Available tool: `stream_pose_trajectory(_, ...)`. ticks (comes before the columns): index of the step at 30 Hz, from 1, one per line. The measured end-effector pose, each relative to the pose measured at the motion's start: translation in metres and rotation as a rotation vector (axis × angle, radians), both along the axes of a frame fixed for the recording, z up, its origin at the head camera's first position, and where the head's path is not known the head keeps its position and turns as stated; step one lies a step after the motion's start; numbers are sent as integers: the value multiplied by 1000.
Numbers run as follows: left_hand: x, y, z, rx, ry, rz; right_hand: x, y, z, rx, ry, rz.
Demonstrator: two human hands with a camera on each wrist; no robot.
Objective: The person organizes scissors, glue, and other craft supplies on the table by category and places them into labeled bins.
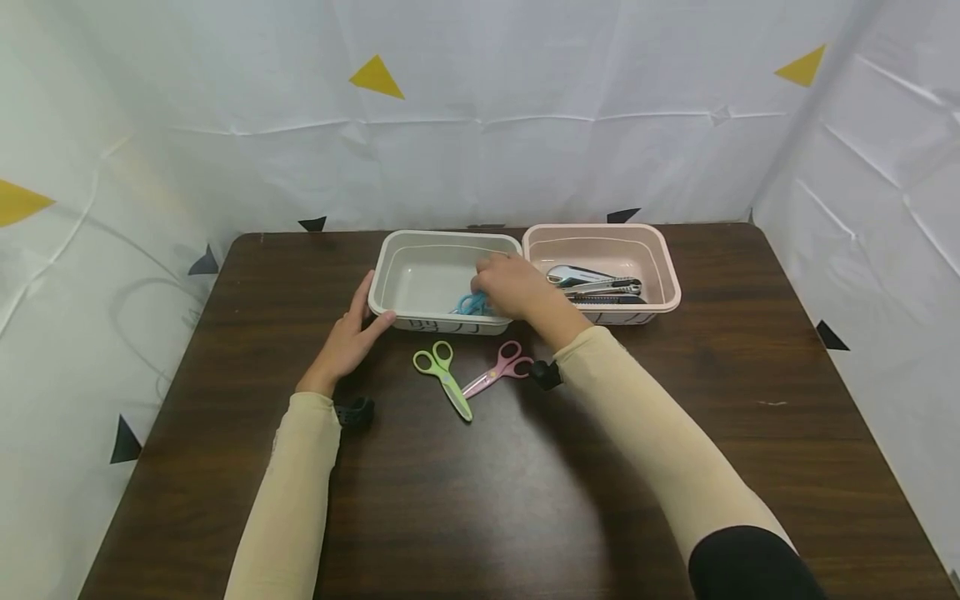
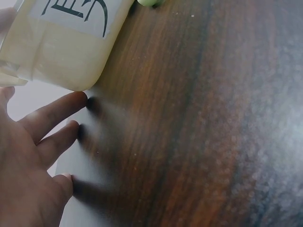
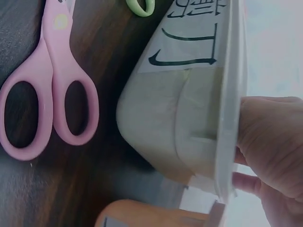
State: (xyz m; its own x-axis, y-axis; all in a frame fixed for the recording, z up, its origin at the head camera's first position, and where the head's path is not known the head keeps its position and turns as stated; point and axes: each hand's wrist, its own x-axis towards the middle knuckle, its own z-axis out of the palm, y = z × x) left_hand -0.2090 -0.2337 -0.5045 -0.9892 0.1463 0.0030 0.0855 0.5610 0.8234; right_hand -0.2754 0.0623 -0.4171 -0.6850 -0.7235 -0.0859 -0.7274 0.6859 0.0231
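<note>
My left hand (image 1: 347,340) rests against the left end of a pale grey-green bin (image 1: 442,238), its thumb at the front rim and its fingers at the side. In the left wrist view, several fingers extend beneath the bin's edge, off its wall. My right hand (image 1: 513,285) reaches over the right end of the same bin, fingertips pinching blue scissors (image 1: 472,305) by the handles. The right wrist view has the bin wall hiding those fingertips. In front of the bin lie green scissors (image 1: 444,379) and pink scissors (image 1: 497,369), the blades close together.
Beside the grey-green bin stands a pink bin (image 1: 667,267) holding several utility knives (image 1: 600,285). Both bins sit near the back edge of a dark wooden table (image 1: 480,500). White sheeting (image 1: 525,108) surrounds the table at the back and sides.
</note>
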Motion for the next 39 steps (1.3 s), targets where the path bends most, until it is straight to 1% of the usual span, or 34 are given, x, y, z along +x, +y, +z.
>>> stream_pose_trajectory(4,0,0,0,0,3,-1,-4,-3,-3,38,-34,-26)
stream_pose_trajectory(8,0,1,0,4,7,0,-8,-6,-5,52,-67,-49)
stream_pose_trajectory(13,0,0,0,0,9,4,-11,-8,-7,18,-144,-89)
stream_pose_trajectory(16,0,0,0,-2,5,8,-11,-9,-7,1,-173,-108)
stream_pose_trajectory(25,1,0,0,-4,11,-4,-12,-10,-7,8,-189,-135)
stream_pose_trajectory(31,0,0,1,-4,10,7,-11,-10,-5,-2,-200,-148)
stream_pose_trajectory(39,1,1,1,0,11,2,-11,-9,-6,-14,-208,-164)
